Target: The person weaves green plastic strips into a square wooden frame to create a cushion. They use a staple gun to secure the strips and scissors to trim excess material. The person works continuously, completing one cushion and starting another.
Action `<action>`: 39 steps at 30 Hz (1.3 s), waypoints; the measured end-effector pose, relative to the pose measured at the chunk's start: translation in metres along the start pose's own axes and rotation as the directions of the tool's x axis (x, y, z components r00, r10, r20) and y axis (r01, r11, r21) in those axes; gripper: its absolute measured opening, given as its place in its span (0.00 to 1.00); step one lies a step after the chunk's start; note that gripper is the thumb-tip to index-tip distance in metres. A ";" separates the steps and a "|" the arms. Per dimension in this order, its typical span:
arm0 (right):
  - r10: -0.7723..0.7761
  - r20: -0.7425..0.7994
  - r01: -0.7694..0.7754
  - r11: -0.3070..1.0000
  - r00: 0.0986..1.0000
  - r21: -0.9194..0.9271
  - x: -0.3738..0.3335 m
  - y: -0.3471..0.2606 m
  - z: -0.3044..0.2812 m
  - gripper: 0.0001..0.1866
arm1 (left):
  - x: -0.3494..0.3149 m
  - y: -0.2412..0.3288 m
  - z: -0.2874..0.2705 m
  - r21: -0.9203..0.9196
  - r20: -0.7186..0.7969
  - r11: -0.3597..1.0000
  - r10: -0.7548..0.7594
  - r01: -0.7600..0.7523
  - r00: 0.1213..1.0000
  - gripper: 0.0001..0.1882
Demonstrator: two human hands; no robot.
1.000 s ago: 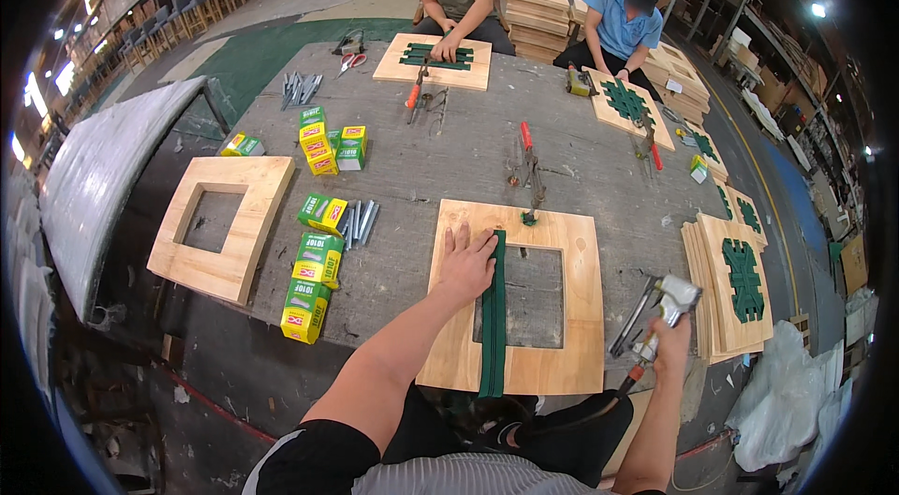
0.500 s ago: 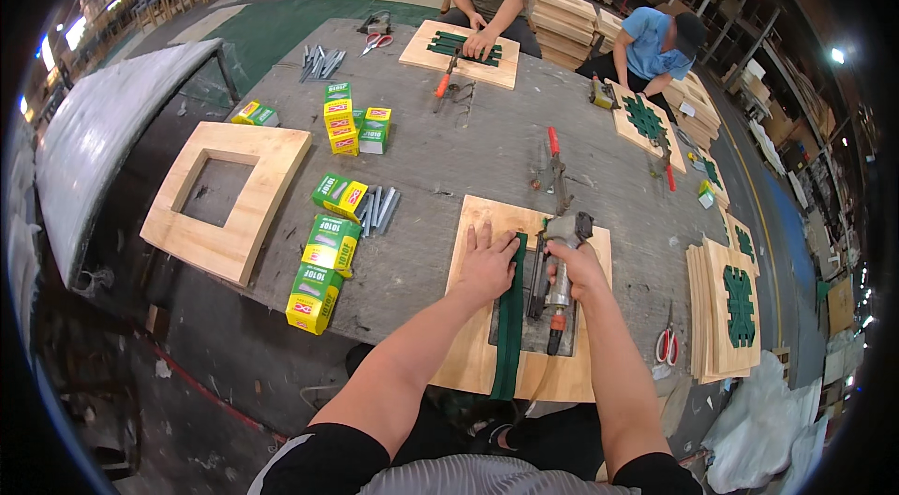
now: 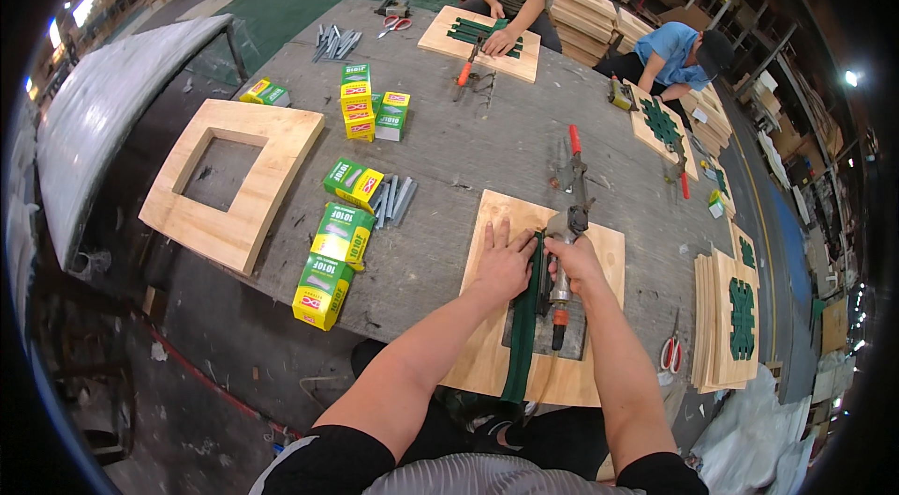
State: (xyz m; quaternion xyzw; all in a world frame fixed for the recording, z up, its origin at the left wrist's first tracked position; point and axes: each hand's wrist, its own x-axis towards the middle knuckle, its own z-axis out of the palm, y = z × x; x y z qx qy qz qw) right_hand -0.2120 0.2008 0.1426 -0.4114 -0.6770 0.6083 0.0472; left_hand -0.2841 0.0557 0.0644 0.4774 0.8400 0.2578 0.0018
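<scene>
A wooden frame [image 3: 607,294] with a rectangular opening lies in front of me at the near edge of the table. Down it runs a dark green webbing strap [image 3: 521,345], hanging over the opening and past the frame's near side. My left hand [image 3: 506,263] rests flat on the wood left of the strap, fingers stretched out, with its inner edge against the strap's far end. In my right hand [image 3: 573,263] is a pneumatic staple gun [image 3: 562,291], its head by the strap's far end. My hand partly hides the gun; whether its nose touches the webbing, I cannot tell.
Staple boxes [image 3: 342,231] and loose staple strips [image 3: 393,202] lie to the left, beside another wooden frame [image 3: 187,223]. A tool with a red handle [image 3: 575,141] lies beyond my frame. Red-handled scissors [image 3: 670,354] and stacked frames [image 3: 716,331] are at right. Two people work across the table.
The staple gun has moved left, from beside the strap to its far end, and its head has turned. My left hand stays flat on the wood. The whole view has shifted slightly.
</scene>
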 end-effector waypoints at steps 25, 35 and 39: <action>-0.025 0.090 0.027 0.999 0.996 -0.028 -0.010 -0.005 0.015 0.07 | -0.004 -0.002 -0.009 -0.044 -0.037 0.998 -0.047 0.046 0.998 0.10; -0.003 0.005 0.003 1.000 1.000 -0.025 -0.015 0.000 0.013 0.06 | -0.005 -0.003 -0.005 -0.055 0.020 0.997 -0.061 0.062 0.998 0.09; -0.009 0.001 0.009 0.997 1.000 -0.083 -0.004 0.008 0.007 0.08 | -0.007 0.000 -0.003 -0.038 -0.035 0.998 -0.048 0.046 0.998 0.10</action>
